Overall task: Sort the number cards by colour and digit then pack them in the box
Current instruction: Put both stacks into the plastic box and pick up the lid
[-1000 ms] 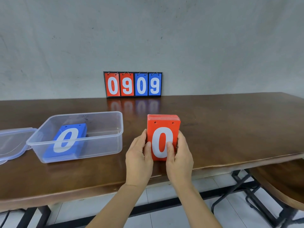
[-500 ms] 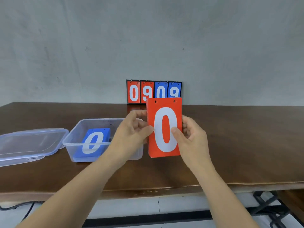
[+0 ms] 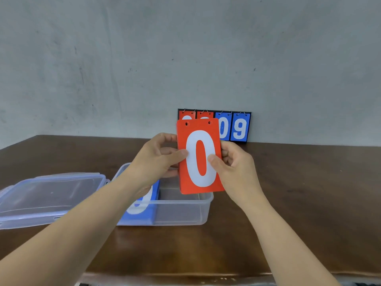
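Both hands hold a stack of red number cards (image 3: pixel 199 176) upright, a white 0 on the front, above the right half of the clear plastic box (image 3: pixel 185 211). My left hand (image 3: pixel 156 159) grips the stack's left edge, my right hand (image 3: pixel 233 164) its right edge, each with a thumb on the front. A stack of blue cards (image 3: pixel 142 205) with a white 0 on top lies in the left part of the box, partly hidden by my left forearm.
The box's clear lid (image 3: pixel 49 197) lies flat to the left of the box. A flip scoreboard (image 3: pixel 233 126) stands against the wall behind, its red cards mostly hidden, its blue cards showing 0 and 9. The brown wooden table (image 3: pixel 299 203) stretches to the right.
The red stack was lifted off the table, stood upright and carried left until it hangs over the box. The view shifted right and closer.
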Available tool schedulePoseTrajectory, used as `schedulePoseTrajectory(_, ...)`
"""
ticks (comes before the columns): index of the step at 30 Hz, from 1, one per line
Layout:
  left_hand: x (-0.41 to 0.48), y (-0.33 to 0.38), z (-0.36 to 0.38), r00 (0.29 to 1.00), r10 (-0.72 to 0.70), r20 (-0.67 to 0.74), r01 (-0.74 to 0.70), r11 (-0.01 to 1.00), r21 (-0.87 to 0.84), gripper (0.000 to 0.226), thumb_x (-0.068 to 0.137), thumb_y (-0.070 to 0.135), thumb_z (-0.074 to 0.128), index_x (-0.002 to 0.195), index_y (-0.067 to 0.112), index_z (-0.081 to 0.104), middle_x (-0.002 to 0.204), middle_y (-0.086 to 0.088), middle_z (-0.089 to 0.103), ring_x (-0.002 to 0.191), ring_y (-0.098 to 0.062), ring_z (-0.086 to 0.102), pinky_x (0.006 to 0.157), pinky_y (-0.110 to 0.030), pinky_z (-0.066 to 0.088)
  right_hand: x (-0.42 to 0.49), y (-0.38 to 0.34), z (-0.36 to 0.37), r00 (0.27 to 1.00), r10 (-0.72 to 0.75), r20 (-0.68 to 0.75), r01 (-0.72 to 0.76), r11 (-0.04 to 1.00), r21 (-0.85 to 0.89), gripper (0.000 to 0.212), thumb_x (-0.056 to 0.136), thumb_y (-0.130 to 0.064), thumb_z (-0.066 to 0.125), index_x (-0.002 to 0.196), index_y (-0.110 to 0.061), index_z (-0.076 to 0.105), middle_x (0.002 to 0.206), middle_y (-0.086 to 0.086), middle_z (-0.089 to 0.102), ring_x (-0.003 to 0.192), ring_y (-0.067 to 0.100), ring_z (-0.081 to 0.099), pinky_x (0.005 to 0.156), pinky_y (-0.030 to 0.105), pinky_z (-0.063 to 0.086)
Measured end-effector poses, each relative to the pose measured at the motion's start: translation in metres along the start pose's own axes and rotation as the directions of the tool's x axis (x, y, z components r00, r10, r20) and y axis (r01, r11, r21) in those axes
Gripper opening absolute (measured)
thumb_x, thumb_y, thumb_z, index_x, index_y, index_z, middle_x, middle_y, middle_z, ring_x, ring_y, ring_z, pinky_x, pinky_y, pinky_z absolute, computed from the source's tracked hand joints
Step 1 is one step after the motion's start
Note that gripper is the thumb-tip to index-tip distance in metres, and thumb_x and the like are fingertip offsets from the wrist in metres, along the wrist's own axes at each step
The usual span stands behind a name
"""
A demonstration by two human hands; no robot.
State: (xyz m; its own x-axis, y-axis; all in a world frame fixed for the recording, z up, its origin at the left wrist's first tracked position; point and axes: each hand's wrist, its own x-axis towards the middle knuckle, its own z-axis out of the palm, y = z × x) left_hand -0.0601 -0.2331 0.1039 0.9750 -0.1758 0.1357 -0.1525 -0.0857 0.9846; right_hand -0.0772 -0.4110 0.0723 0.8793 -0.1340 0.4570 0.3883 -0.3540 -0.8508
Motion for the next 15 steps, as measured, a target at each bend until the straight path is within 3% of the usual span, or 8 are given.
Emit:
schedulePoseTrajectory(3, 0.016, -0.002, -0.015, 0.998, -0.034, 0.052, 0.036, 0.999, -0.037, 0.031, 0.088, 0.013, 0.067, 0.117, 0.014, 0.056, 0.097, -0.007, 0.075, 0.089, -0.025, 0.073, 0.082, -0.041, 0.059, 0.014, 0.001, 0.010, 1.000, 0.003, 0.030, -0.004, 0.999, 0.040, 0.025, 0.089, -0.029, 0.065, 0.112, -0.031, 0.057, 0.101, -0.023, 0.063, 0.089, -0.002, 0.065, 0.069, 0.009, 0.053)
schedulePoseTrajectory(7, 0.038, -0.010, -0.034, 0.990, -0.099, 0.104, 0.107, 0.991, -0.076, 0.029, 0.088, 0.012, 0.066, 0.116, 0.011, 0.058, 0.101, -0.010, 0.074, 0.095, -0.030, 0.071, 0.085, -0.044, 0.058, 0.027, 0.008, 0.022, 0.994, 0.048, 0.094, -0.059, 0.992, 0.116, 0.026, 0.082, -0.034, 0.068, 0.106, -0.036, 0.058, 0.102, -0.021, 0.067, 0.092, 0.002, 0.068, 0.075, 0.019, 0.057)
schedulePoseTrajectory(9, 0.047, -0.017, -0.042, 0.980, -0.141, 0.138, 0.157, 0.982, -0.107, 0.027, 0.088, 0.011, 0.065, 0.114, 0.010, 0.059, 0.102, -0.012, 0.073, 0.097, -0.031, 0.070, 0.084, -0.044, 0.058, 0.028, 0.015, 0.022, 0.992, 0.060, 0.113, -0.072, 0.992, 0.103, 0.039, 0.074, -0.042, 0.066, 0.111, -0.037, 0.056, 0.106, -0.020, 0.066, 0.096, 0.000, 0.066, 0.075, 0.018, 0.056)
schedulePoseTrajectory(11, 0.054, -0.024, -0.051, 0.968, -0.192, 0.160, 0.212, 0.970, -0.117, 0.026, 0.087, 0.010, 0.064, 0.113, 0.009, 0.060, 0.102, -0.013, 0.073, 0.096, -0.031, 0.071, 0.081, -0.042, 0.059, 0.025, 0.025, 0.019, 0.984, 0.088, 0.158, -0.082, 0.996, -0.041, 0.060, 0.067, -0.056, 0.066, 0.122, -0.041, 0.048, 0.115, -0.026, 0.059, 0.103, -0.004, 0.060, 0.084, 0.016, 0.051)
schedulePoseTrajectory(15, 0.064, -0.042, -0.063, 0.938, -0.287, 0.195, 0.306, 0.949, -0.075, 0.029, 0.087, 0.012, 0.064, 0.114, 0.006, 0.060, 0.102, -0.014, 0.073, 0.096, -0.030, 0.071, 0.083, -0.043, 0.058, 0.012, 0.046, 0.014, 0.909, 0.208, 0.361, -0.101, 0.951, -0.293, 0.102, 0.041, -0.088, 0.064, 0.131, -0.066, 0.021, 0.136, -0.045, 0.027, 0.116, -0.023, 0.031, 0.101, 0.021, 0.032)
